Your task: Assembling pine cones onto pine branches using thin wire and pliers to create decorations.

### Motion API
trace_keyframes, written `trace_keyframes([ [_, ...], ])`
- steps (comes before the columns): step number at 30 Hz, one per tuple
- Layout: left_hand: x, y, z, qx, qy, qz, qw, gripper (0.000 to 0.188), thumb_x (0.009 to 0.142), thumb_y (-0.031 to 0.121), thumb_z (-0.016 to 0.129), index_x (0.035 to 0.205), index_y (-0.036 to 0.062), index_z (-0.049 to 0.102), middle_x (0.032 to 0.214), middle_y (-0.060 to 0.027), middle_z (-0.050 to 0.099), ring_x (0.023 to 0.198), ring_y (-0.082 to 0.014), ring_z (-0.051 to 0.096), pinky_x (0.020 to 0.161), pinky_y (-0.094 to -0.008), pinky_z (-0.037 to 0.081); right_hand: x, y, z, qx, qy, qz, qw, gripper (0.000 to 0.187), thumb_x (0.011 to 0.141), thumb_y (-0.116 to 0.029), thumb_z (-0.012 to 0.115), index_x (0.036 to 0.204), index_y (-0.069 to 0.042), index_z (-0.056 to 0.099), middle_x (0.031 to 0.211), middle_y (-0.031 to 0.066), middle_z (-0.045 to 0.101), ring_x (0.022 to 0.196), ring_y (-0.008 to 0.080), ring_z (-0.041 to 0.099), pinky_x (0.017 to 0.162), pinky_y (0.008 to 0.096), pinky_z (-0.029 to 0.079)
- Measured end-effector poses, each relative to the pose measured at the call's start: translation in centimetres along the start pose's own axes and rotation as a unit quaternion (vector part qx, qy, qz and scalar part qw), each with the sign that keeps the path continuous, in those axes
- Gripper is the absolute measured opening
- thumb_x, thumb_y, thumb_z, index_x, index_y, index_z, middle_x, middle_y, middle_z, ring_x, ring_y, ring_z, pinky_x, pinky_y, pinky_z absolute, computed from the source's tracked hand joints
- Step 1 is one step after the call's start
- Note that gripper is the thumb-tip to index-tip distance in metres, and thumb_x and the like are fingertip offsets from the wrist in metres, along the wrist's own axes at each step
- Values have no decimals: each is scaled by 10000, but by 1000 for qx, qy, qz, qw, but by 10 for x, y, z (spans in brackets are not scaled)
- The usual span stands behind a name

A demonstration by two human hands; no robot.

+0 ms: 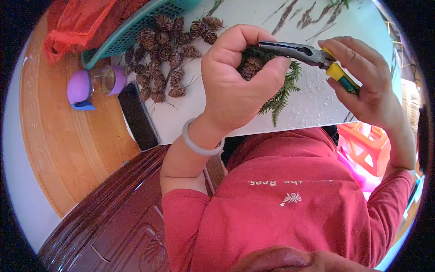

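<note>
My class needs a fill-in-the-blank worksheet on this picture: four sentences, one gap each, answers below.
The right hand grips metal ____ with yellow-and-green handles.
The curled left hand holds a brown, scaly ____.
A pale, ring-shaped bangle circles the ____ wrist.
The needled sprig sticking out beyond the left hand is coloured ____.

Missing words: pliers; pine cone; left; green.

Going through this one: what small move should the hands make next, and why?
Probably ease the pliers tip-first toward the greenery beside the pine cone, with the left hand steadying the cone: it sits inside that hand's curled grip, and the pliers, held in the right hand, reach close by. Whether their jaws grip anything is unclear.
</note>
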State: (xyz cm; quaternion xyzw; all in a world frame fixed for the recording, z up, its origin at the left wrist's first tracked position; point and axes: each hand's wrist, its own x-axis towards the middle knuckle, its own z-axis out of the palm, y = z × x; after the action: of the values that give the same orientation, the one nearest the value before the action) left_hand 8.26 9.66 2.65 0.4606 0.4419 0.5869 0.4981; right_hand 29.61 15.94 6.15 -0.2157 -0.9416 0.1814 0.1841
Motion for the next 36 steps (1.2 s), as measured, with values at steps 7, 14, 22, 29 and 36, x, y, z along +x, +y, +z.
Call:
trace_keyframes([
  [7,0,-4,4,92,-10,33,995,327,692,-68,625,978,16,489,806,0,557,681,-49,513,612,-170,427,-9,5,4,99,1,37,994,491,618,45,598,1099,27,501,915,148,544,726,240,543,627,285,439],
  [14,-1,-5,8,75,-6,91,993,552,633,-76,666,1081,39,364,831,-23,527,739,-74,516,638,-175,428,-14,7,6,163,-12,68,984,487,623,3,608,1099,24,507,918,133,539,737,219,537,622,259,415],
  [22,-7,-2,7,85,-42,119,988,630,610,-63,693,1115,39,330,838,-35,533,743,-85,528,630,-181,433,-15,-1,2,152,-6,47,987,510,615,-66,630,1102,27,511,931,115,535,747,200,510,659,272,392],
  [29,-10,-3,6,98,-27,104,989,632,616,-41,701,1122,36,330,828,-37,542,709,-81,527,611,-178,430,-15,-7,6,142,6,60,988,497,617,-20,620,1101,17,513,932,112,540,728,185,506,639,254,391],
  [36,-12,-1,1,149,-23,115,982,584,589,59,709,1057,39,361,778,-52,546,632,-78,521,556,-201,422,-16,-17,12,106,38,69,991,480,620,4,628,1089,-5,529,907,105,559,713,188,528,595,257,404],
])
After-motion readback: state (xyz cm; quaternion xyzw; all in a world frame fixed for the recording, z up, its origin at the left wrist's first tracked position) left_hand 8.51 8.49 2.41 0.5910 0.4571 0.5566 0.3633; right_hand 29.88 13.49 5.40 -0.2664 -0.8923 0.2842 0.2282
